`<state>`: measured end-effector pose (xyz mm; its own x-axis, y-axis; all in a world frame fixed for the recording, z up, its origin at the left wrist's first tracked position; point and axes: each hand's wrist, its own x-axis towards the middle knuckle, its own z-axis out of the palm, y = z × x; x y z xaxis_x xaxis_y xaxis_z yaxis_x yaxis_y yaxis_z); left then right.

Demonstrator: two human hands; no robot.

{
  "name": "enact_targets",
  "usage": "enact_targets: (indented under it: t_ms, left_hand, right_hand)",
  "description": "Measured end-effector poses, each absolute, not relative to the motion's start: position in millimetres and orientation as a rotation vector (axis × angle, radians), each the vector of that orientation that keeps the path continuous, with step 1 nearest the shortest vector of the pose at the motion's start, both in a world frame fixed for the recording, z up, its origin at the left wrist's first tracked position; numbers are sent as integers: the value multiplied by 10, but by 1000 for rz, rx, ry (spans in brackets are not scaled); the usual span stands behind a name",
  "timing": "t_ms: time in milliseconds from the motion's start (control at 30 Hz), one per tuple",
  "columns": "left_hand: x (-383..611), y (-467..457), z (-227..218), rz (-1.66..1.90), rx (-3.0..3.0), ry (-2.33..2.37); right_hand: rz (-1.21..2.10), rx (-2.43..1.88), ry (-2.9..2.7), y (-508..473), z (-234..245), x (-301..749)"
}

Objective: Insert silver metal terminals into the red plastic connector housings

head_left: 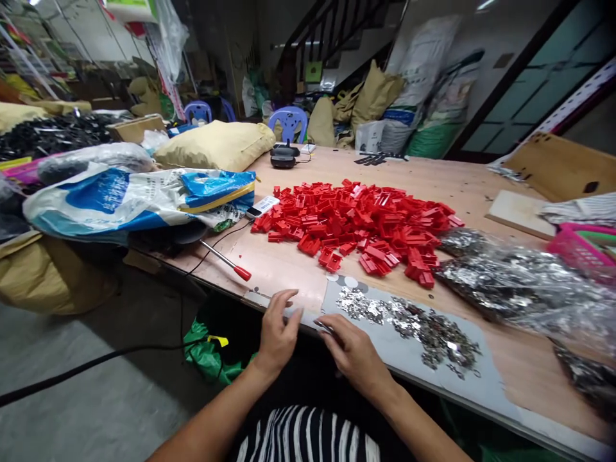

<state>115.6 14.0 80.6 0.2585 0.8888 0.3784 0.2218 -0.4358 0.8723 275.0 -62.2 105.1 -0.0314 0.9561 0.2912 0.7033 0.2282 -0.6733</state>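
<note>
As right hand (355, 351) pinches metal (324, 326), red heap (351, 221)

A black device (283, 156) sits toward the far edge of the tabletop (332, 165). Left of it lies a plump tan sack (216, 144), with a blue-and-white bag (101, 199) in front. Beyond stands a purple chair (289, 113); further back, brown sacks (375, 96) slump near a staircase (353, 46). At the right, a striped cloth (584, 210) lies between a pale board (520, 213) and a pink basket (580, 253). A green bag (206, 356) hangs low at the left.
</note>
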Motion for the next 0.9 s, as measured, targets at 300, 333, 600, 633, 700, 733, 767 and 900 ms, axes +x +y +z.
enact_targets:
  t_ms: [300, 333, 600, 633, 700, 733, 767, 900]
  left_hand:
    - [2227, 690, 970, 732, 2524, 1203]
    - [2270, 718, 951, 701, 2536, 1239]
    - [2240, 822, 887, 830, 2373, 1209]
    - [2210, 793, 907, 845, 2349, 1204]
    - [2137, 685, 957, 876, 2290, 1190]
    - [2093, 607, 983, 888, 2237, 1174]
    - [2046, 516, 1006, 886, 2186, 1155]
    - [1845, 91, 1072, 756, 1464, 836]
  right_hand:
    - [185, -1885, -1434, -1645, 846, 3417]
    - [151, -1915, -1398, -1738, 825, 3478]
    - [-13, -2107, -1202, -2037, 825, 3780]
    - [-26, -2129, -1209, -2021, 830, 3793]
    - [-50, -2172, -1232, -1971, 838, 3802]
    - [-59, -2193, -1245, -1941, 842, 3801]
    - [-67, -2213, -1257, -1911, 846, 3797]
    - [-100, -2315, -1278, -1811, 874, 3775]
